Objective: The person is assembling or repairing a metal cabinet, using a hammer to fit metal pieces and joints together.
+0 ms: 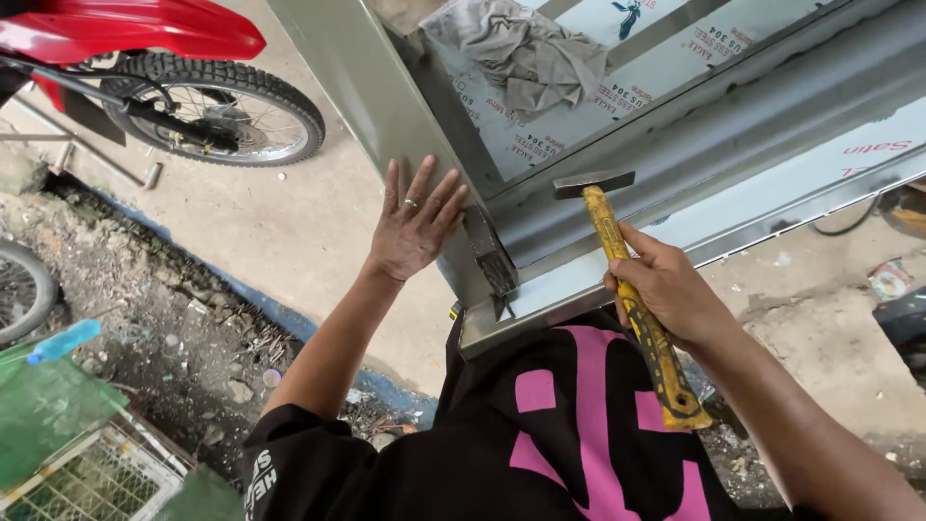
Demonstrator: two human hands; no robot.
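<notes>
Fingers (429, 193) of the left hand (413, 227) are spreading wide and flat, pressing on the outer face of the steel frame (386, 106), gripping nothing. Right hand (666, 289) is wrapping its fingers tight round the hammer (627, 289): worn yellow handle, chipped paint, dark flat metal head sitting over the frame's folded corner, just right of the left fingertips. Grey rag (526, 48) is lying beyond them.

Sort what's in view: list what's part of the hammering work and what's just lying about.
In use: hammer in right hand; steel frame under left hand; corner bracket.
Lying about: grey rag, motorbike, blue bottle, green mesh crate.
</notes>
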